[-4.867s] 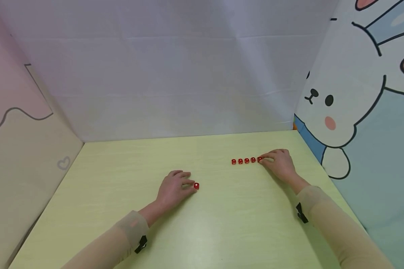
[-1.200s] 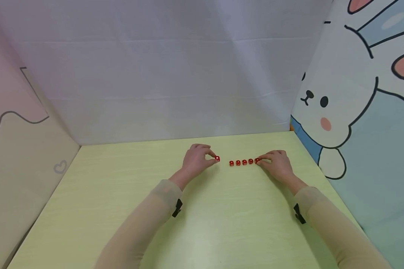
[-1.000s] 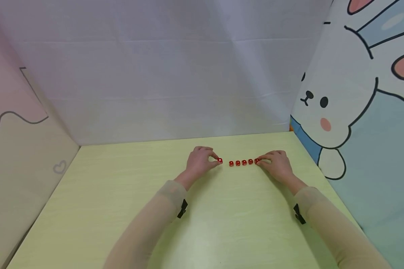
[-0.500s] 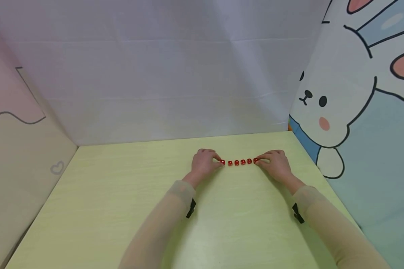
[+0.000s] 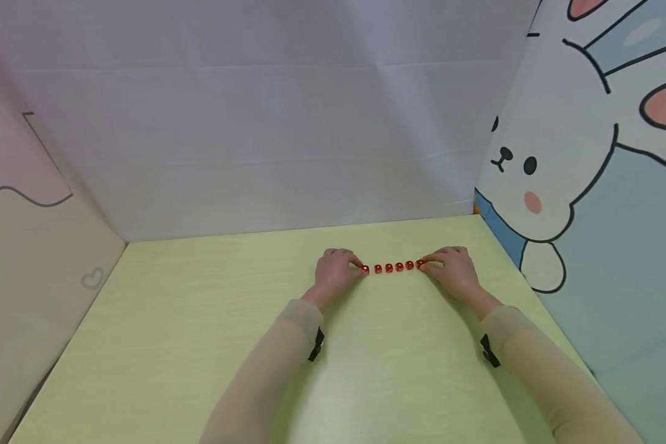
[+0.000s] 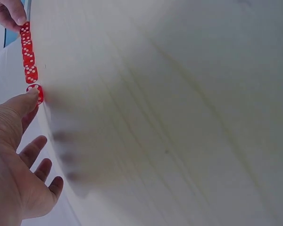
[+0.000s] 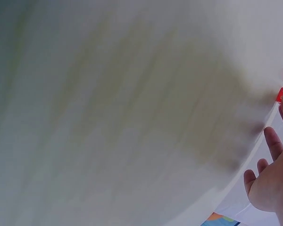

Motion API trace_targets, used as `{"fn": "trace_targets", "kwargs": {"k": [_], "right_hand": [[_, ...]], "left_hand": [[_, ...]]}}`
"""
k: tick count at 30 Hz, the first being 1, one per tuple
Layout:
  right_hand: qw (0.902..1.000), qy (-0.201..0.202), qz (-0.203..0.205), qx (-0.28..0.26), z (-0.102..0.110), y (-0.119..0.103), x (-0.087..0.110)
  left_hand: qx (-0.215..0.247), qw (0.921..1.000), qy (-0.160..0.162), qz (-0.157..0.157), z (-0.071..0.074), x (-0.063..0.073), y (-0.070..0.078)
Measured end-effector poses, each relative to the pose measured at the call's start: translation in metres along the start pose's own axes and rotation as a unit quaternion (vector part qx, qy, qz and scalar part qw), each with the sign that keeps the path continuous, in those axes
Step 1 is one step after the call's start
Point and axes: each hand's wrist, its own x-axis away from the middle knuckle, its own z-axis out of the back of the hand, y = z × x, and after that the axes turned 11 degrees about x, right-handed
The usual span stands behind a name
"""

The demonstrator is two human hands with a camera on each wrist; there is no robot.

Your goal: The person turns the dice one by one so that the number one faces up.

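Several red dice with white pips lie in a row on the pale table (image 5: 211, 333). At the row's left end, my left hand (image 5: 333, 275) pinches a die (image 5: 365, 270) between thumb and index finger; a small gap parts it from the neighbouring die (image 5: 378, 269). In the left wrist view that pinched die (image 6: 39, 97) is partly covered by the thumb, while the other fingers are spread. My right hand (image 5: 454, 270) pinches the die at the right end (image 5: 419, 264). The right wrist view shows this die (image 7: 282, 94) at the frame's edge, partly behind the thumb.
A white cloth backdrop (image 5: 255, 142) rises behind the table's far edge. On the right stands a panel with a cartoon rabbit (image 5: 555, 185), and on the left a pink and cream panel (image 5: 28, 265).
My left hand has carried its die from the table's middle up and right to the left end of the row. My right hand has stayed pinching the right end die.
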Motion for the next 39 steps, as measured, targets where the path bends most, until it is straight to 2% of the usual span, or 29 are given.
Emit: {"fn": "trace_targets", "kwargs": {"k": [11,27,39], "right_hand": [[1.0000,0.003,0.006,0.001,0.0018,-0.0008,0.0000],[0.9998,0.008,0.014,0.011,0.0022,-0.0006,-0.0010],[0.9999,0.007,0.009,-0.001,0.0002,0.0008,0.0004]], "left_hand": [[0.015,0.9998,-0.006,0.009,-0.0015,-0.0030,-0.0029],[0.025,0.9995,-0.011,0.018,0.0024,0.0004,0.0008],[0.026,0.9995,-0.013,0.012,0.0029,0.0014,0.0006]]}}
